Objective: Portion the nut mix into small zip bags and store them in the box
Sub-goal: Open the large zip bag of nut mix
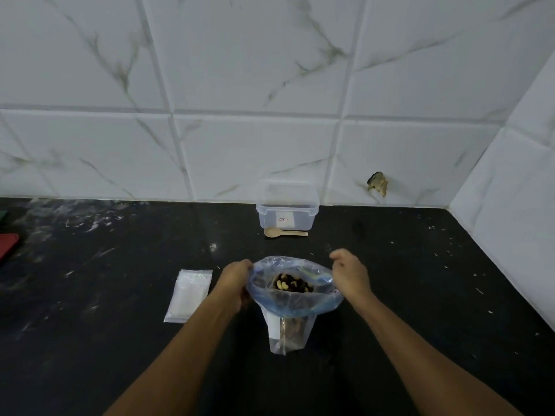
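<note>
Both hands hold a large clear zip bag (295, 292) upright over the black countertop (420, 295), one at each side of its wide-open mouth. The left hand (235, 285) grips the left rim with its fingers curled over the plastic. The right hand (350, 274) pinches the right rim, though the exact contact is hard to make out because the fingers are blurred and partly lifted above the edge. Inside the bag, the nut mix (292, 285) shows as pale cashews among darker pieces. The bag's bottom narrows down toward the person, and a white label sits on its near face. Just left of the left forearm, a flat pack of small zip bags (189, 295) lies on the counter. Farther back, a wooden spoon (283, 232) lies with its bowl to the left, just in front of a clear plastic storage box (286, 210) that stands against the white marble-pattern wall tiles (255, 85). At the far left edge, a red item (7, 244) is only partly in view.
</note>
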### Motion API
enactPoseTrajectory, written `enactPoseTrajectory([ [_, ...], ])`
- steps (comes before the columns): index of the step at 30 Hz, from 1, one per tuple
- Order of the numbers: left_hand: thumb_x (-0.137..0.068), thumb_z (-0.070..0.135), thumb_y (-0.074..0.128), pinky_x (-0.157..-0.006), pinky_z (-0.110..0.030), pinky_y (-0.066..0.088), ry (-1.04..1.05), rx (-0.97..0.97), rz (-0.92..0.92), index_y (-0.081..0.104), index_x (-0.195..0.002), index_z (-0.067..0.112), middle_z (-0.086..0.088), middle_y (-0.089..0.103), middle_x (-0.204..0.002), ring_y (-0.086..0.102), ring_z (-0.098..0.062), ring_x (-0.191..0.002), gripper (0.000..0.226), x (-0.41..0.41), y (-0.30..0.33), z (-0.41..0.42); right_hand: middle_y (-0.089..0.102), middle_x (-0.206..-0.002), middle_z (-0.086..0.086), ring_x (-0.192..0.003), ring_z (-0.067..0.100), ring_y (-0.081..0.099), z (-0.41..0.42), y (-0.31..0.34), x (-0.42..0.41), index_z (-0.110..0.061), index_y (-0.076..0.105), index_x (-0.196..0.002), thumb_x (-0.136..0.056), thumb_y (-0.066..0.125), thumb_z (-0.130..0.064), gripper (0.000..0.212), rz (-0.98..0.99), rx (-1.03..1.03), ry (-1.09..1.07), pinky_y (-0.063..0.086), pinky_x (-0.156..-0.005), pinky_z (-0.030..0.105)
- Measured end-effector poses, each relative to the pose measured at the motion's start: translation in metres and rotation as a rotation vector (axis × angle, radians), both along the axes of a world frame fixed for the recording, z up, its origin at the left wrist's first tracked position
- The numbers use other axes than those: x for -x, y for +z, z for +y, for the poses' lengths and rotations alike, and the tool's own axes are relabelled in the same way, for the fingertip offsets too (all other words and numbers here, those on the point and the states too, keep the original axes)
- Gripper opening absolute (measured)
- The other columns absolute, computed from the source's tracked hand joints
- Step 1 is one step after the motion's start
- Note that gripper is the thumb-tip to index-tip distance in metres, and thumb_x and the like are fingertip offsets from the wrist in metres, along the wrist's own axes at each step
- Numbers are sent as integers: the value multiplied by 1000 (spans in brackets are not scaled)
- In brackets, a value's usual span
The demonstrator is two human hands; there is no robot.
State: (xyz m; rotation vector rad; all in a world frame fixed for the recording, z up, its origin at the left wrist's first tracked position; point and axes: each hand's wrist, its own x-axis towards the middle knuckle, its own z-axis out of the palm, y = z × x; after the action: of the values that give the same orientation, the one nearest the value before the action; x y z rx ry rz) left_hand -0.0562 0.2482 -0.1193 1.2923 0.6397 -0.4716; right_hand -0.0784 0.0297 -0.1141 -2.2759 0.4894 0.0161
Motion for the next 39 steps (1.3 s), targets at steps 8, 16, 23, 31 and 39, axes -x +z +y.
enactPoseTrajectory([
  [8,-85,69,50,-74,-34,56,-454,-1030,-451,44,-103,21,0,60,-92,62,-13,-79,52,56,10,-5,67,-109,-5,-101,10,62,30,1,-19,-29,64,-114,-96,57,-29,20,-52,219,551,52,-92,40],
  [16,-80,62,65,-68,-35,62,-550,-798,-314,37,-107,22,-3,61,-97,70,-17,-71,55,54,19,-3,63,-78,8,-71,17,58,37,9,-26,-6,64,-82,-99,45,-20,29,-128,49,199,46,-65,34],
  [23,-92,23,63,-58,-29,57,-441,-748,-323,42,-111,21,-4,61,-99,67,-16,-78,28,32,17,-4,65,-82,9,-74,21,62,24,25,-29,-5,69,-97,-92,57,-14,16,189,-665,-159,56,-81,35],
  [31,-96,12,55,-71,-40,61,-135,244,15,65,-110,3,-15,72,-99,71,-24,-87,19,1,9,7,62,-77,12,-76,27,61,-13,14,-15,-7,62,-82,-91,52,-21,19,282,-1183,-406,49,-87,43],
  [39,-78,14,54,-74,-49,57,-185,410,124,64,-107,5,-18,70,-91,69,-34,-81,32,-6,6,9,68,-103,18,-98,35,67,-19,0,-9,-10,63,-102,-90,63,-35,28,227,-1213,-381,52,-91,52],
])
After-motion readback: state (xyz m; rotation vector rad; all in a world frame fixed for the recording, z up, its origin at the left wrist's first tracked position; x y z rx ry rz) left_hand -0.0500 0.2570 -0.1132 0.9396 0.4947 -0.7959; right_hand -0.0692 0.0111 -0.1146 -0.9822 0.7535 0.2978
